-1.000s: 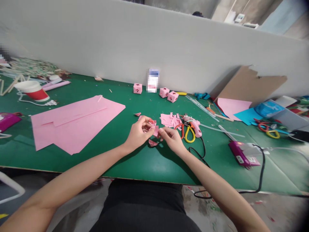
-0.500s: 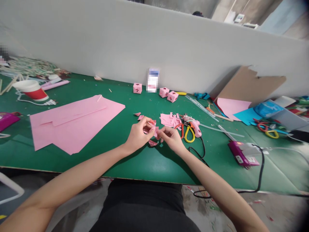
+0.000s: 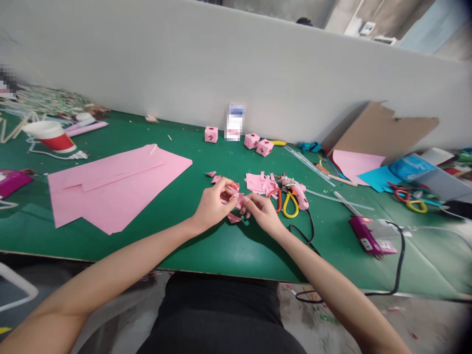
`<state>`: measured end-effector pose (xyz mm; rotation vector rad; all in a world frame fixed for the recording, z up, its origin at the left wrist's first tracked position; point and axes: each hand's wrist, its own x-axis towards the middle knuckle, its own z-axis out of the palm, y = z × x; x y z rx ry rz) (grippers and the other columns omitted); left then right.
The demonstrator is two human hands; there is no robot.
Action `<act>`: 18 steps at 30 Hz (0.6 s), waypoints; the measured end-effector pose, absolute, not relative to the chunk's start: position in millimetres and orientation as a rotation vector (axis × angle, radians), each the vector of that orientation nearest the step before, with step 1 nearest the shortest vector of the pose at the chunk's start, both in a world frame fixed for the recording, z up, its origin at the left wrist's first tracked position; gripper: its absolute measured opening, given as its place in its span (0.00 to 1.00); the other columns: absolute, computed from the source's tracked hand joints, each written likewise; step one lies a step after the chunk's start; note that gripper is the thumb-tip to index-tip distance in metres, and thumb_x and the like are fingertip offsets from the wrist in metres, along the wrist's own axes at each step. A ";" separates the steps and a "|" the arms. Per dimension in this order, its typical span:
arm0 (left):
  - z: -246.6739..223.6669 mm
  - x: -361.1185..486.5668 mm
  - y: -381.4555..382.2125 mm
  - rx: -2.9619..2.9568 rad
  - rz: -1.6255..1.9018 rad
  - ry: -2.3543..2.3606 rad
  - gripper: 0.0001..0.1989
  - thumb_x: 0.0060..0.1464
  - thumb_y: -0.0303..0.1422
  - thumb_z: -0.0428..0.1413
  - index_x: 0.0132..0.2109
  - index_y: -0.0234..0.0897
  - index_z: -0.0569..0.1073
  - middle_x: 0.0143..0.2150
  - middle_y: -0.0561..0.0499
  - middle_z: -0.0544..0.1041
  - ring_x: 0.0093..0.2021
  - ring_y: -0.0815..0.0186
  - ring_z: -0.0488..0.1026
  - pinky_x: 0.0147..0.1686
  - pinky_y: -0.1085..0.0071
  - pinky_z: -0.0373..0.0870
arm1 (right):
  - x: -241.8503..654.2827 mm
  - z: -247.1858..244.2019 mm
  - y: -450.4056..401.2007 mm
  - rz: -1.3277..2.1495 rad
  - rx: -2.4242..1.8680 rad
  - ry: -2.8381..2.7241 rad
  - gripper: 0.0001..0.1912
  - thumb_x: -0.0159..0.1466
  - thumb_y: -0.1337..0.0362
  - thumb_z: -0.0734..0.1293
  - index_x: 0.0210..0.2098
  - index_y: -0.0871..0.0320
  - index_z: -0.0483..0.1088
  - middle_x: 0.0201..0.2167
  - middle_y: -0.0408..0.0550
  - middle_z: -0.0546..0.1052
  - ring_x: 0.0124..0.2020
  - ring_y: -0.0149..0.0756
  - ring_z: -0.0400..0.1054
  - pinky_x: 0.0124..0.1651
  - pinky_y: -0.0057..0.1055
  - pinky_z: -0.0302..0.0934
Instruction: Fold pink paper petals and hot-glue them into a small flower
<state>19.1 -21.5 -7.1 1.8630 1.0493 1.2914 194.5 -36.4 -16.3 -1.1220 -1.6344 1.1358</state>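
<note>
"What's biggest here?"
"The green worktop (image 3: 221, 250), then a pink sheet (image 3: 118, 189) left of centre."

"And the hands?"
"Mid-frame. The left hand (image 3: 211, 204) and right hand (image 3: 263, 212) nearly meet, well below three pink cubes (image 3: 211, 134) at upper centre."

"Doing what?"
"Working a paper piece (image 3: 239, 201) between them, by folding or pressing, I'd judge. The left fingers grasp it; the right fingertips come together at its right edge, but whether they grip or only press, I can't tell."

"What does the next move call for?"
"A steady left hold and a light right touch, I'd say; thin paper creases easily."

"What's unclear?"
"The left fingers hide much of the piece, so its full shape is lost. A scrap (image 3: 234, 218) just below is partly covered."
</note>
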 end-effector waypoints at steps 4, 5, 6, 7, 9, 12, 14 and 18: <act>-8.2 21.9 -23.5 1.909 1.280 1.028 0.11 0.53 0.27 0.58 0.43 0.38 0.68 0.32 0.53 0.80 0.31 0.67 0.79 0.35 0.72 0.77 | 191.8 -18.7 -38.0 0.928 -1.146 -1.713 0.18 0.65 0.50 0.64 0.27 0.56 0.62 0.20 0.38 0.65 0.21 0.28 0.56 0.25 0.26 0.50; -8.8 22.8 -24.2 1.915 1.280 1.016 0.11 0.53 0.27 0.58 0.43 0.38 0.68 0.32 0.53 0.80 0.32 0.67 0.79 0.36 0.72 0.77 | 190.9 -19.2 -38.5 0.897 -1.150 -1.723 0.19 0.66 0.50 0.63 0.25 0.55 0.60 0.19 0.37 0.63 0.21 0.27 0.55 0.24 0.26 0.49; -9.4 23.7 -24.7 1.918 1.278 1.002 0.10 0.53 0.26 0.57 0.43 0.38 0.68 0.32 0.53 0.80 0.32 0.67 0.79 0.36 0.72 0.77 | 190.1 -19.5 -39.0 0.878 -1.152 -1.729 0.19 0.66 0.51 0.63 0.25 0.55 0.59 0.19 0.37 0.62 0.21 0.27 0.53 0.24 0.26 0.48; -9.8 24.3 -25.2 1.916 1.278 0.991 0.10 0.53 0.26 0.57 0.43 0.38 0.68 0.32 0.53 0.80 0.32 0.67 0.80 0.36 0.72 0.77 | 189.4 -19.7 -39.6 0.864 -1.153 -1.732 0.19 0.66 0.51 0.63 0.25 0.55 0.58 0.19 0.37 0.61 0.21 0.27 0.53 0.24 0.27 0.48; -10.2 24.8 -25.6 1.911 1.277 0.983 0.11 0.53 0.26 0.57 0.43 0.38 0.67 0.32 0.54 0.80 0.33 0.67 0.80 0.36 0.72 0.77 | 188.7 -20.1 -40.3 0.841 -1.153 -1.727 0.18 0.66 0.52 0.62 0.25 0.55 0.58 0.18 0.37 0.60 0.21 0.28 0.52 0.24 0.27 0.47; -9.4 23.3 -24.6 1.903 1.276 1.002 0.11 0.53 0.27 0.58 0.44 0.38 0.67 0.33 0.53 0.80 0.33 0.67 0.80 0.36 0.72 0.77 | 190.2 -20.7 -39.8 0.855 -1.164 -1.719 0.18 0.65 0.52 0.63 0.25 0.55 0.61 0.19 0.38 0.63 0.21 0.28 0.55 0.24 0.26 0.49; -9.0 21.7 -22.8 1.885 1.276 1.022 0.11 0.53 0.28 0.58 0.44 0.38 0.67 0.33 0.53 0.80 0.33 0.67 0.80 0.35 0.72 0.77 | 193.2 -20.7 -38.3 0.886 -1.176 -1.743 0.17 0.65 0.51 0.63 0.28 0.56 0.66 0.21 0.40 0.68 0.21 0.29 0.59 0.25 0.27 0.52; -10.3 19.6 -19.2 1.856 1.269 1.034 0.11 0.54 0.29 0.58 0.44 0.38 0.67 0.34 0.52 0.81 0.34 0.66 0.80 0.35 0.72 0.77 | 200.4 -19.6 -36.2 0.825 -1.198 -1.848 0.13 0.66 0.56 0.62 0.31 0.57 0.70 0.25 0.43 0.74 0.24 0.31 0.65 0.28 0.27 0.57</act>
